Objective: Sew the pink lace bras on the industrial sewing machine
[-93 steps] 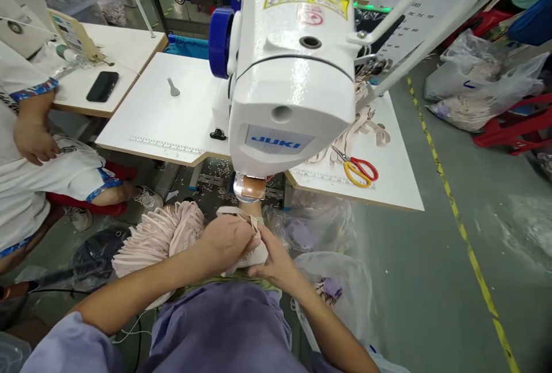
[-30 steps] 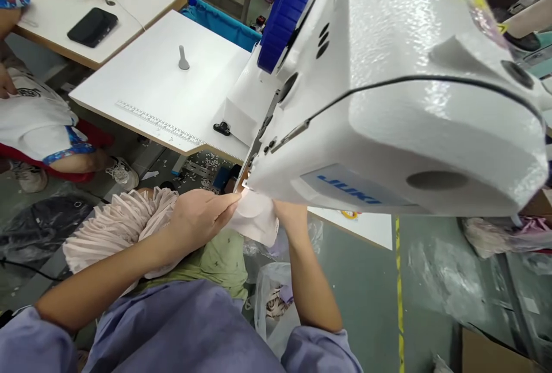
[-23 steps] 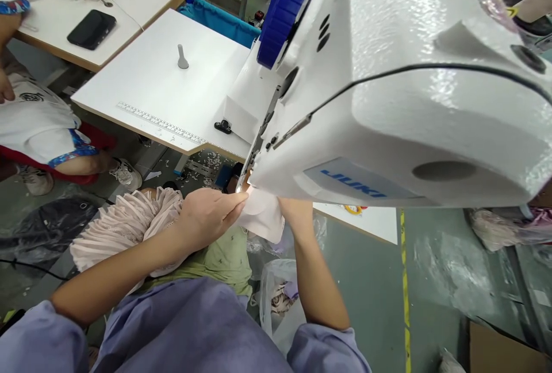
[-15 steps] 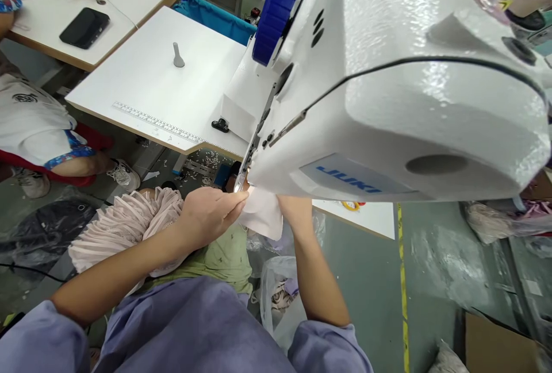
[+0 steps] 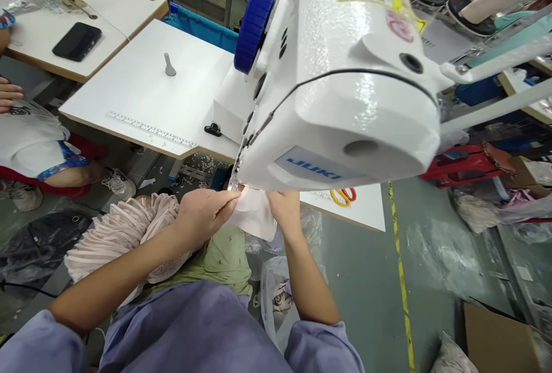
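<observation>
A pale pink fabric piece (image 5: 253, 218) hangs under the head of a white sewing machine (image 5: 336, 126) marked JUKI. My left hand (image 5: 204, 212) pinches the fabric's left edge close to the needle area, thumb and fingers pressed together. On the other side, my right hand (image 5: 284, 209) is at the fabric's right edge, its fingertips partly hidden beneath the machine head. The needle itself cannot be made out. A bundle of gathered pale pink fabric (image 5: 121, 235) lies over my left thigh.
A white machine table (image 5: 142, 85) with a printed ruler extends left. Scissors (image 5: 341, 197) with yellow and red handles lie right of the machine. Below hangs a clear plastic bag (image 5: 269, 287) with scraps. A co-worker's leg (image 5: 71, 175) is at far left; a cardboard box (image 5: 495, 338) stands lower right.
The view has shifted, so the machine head sits further left and looks smaller, and more of the scissors shows. Both hands keep their places at the fabric.
</observation>
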`<state>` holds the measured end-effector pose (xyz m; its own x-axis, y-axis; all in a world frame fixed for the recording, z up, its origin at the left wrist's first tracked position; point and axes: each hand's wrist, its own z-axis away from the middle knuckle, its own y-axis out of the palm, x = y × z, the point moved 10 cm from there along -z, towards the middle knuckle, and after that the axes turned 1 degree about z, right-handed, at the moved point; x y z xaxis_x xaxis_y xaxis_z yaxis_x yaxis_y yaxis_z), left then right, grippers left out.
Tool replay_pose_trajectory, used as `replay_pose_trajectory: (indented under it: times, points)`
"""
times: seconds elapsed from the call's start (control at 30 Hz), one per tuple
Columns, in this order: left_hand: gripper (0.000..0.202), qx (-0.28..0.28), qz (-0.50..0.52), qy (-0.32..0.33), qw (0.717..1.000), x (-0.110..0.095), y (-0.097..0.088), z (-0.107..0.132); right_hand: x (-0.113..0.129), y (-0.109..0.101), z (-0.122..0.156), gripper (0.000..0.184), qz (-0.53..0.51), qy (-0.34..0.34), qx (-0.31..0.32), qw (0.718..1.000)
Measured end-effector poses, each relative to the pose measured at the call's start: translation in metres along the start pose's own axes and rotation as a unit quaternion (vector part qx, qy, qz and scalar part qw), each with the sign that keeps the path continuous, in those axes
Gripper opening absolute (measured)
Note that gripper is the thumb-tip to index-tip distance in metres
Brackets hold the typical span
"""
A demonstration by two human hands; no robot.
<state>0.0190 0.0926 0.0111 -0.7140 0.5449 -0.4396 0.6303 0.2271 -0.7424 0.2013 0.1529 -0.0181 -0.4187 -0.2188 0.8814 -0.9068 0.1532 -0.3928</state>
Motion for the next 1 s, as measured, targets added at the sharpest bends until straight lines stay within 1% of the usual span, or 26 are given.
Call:
replay_pose_trajectory:
  times: [0.07,0.13,0.17,0.23,0.3,0.37,0.43,0.47,0.5,0.53,0.57,0.6,0.63,0.67,0.7,0.73,0.77,0.83,0.9,1.0]
  points:
    - [0.033,0.012,0.035,-0.023,0.999,0.003,0.000,-0.001,-0.007,0.005,0.007,0.025,-0.037,0.028,-0.002,0.999]
    - [0.034,0.036,0.072,-0.043,0.996,0.005,0.001,0.000,-0.021,0.010,0.020,0.030,-0.105,0.091,-0.013,0.990]
    - [0.033,0.049,0.092,-0.051,0.993,0.006,0.001,0.001,-0.028,0.013,0.029,0.032,-0.145,0.126,-0.013,0.981]
    - [0.031,0.068,0.125,-0.058,0.988,0.008,0.000,0.005,-0.036,0.023,0.048,0.037,-0.224,0.178,0.006,0.958]
    - [0.029,0.081,0.145,-0.055,0.984,0.009,-0.003,0.012,-0.037,0.034,0.066,0.038,-0.291,0.204,0.036,0.934]
    - [0.028,0.097,0.142,-0.053,0.984,0.009,-0.005,0.020,-0.038,0.042,0.084,0.038,-0.332,0.219,0.058,0.916]
    - [0.026,0.115,0.114,-0.042,0.986,0.005,-0.004,0.029,-0.039,0.045,0.102,0.035,-0.340,0.211,0.062,0.914]
    - [0.030,0.124,0.095,-0.026,0.987,0.000,-0.002,0.033,-0.038,0.045,0.110,0.031,-0.330,0.193,0.066,0.922]
    - [0.039,0.132,0.077,0.000,0.988,-0.007,0.001,0.037,-0.035,0.043,0.117,0.027,-0.307,0.165,0.068,0.935]
    - [0.048,0.139,0.062,0.033,0.988,-0.016,0.004,0.041,-0.029,0.040,0.124,0.022,-0.270,0.125,0.071,0.952]
    - [0.051,0.149,0.051,0.069,0.985,-0.024,0.010,0.045,-0.020,0.037,0.131,0.016,-0.221,0.073,0.078,0.970]
    - [0.044,0.157,0.043,0.105,0.981,-0.031,0.015,0.048,-0.008,0.034,0.138,0.010,-0.169,0.009,0.087,0.982]
    - [0.030,0.158,0.036,0.137,0.977,-0.037,0.019,0.052,0.007,0.030,0.144,0.005,-0.121,-0.062,0.095,0.986]
    - [0.016,0.155,0.025,0.163,0.974,-0.041,0.022,0.054,0.021,0.028,0.151,0.008,-0.083,-0.132,0.100,0.983]
    - [0.015,0.146,0.014,0.184,0.972,-0.043,0.023,0.056,0.035,0.025,0.158,0.014,-0.055,-0.195,0.103,0.974]
    - [0.020,0.133,0.005,0.198,0.971,-0.044,0.021,0.057,0.045,0.022,0.163,0.019,-0.036,-0.244,0.103,0.964]
    - [0.024,0.117,-0.002,0.207,0.971,-0.045,0.018,0.058,0.054,0.020,0.167,0.023,-0.019,-0.279,0.100,0.955]
    - [0.027,0.084,-0.006,0.214,0.973,-0.046,0.010,0.058,0.065,0.017,0.171,0.029,0.009,-0.317,0.085,0.945]
    - [0.029,0.063,-0.002,0.218,0.974,-0.047,0.003,0.059,0.073,0.017,0.173,0.031,0.023,-0.337,0.074,0.939]
    - [0.030,0.059,-0.001,0.215,0.975,-0.045,0.001,0.059,0.080,0.016,0.179,0.031,0.022,-0.355,0.065,0.933]
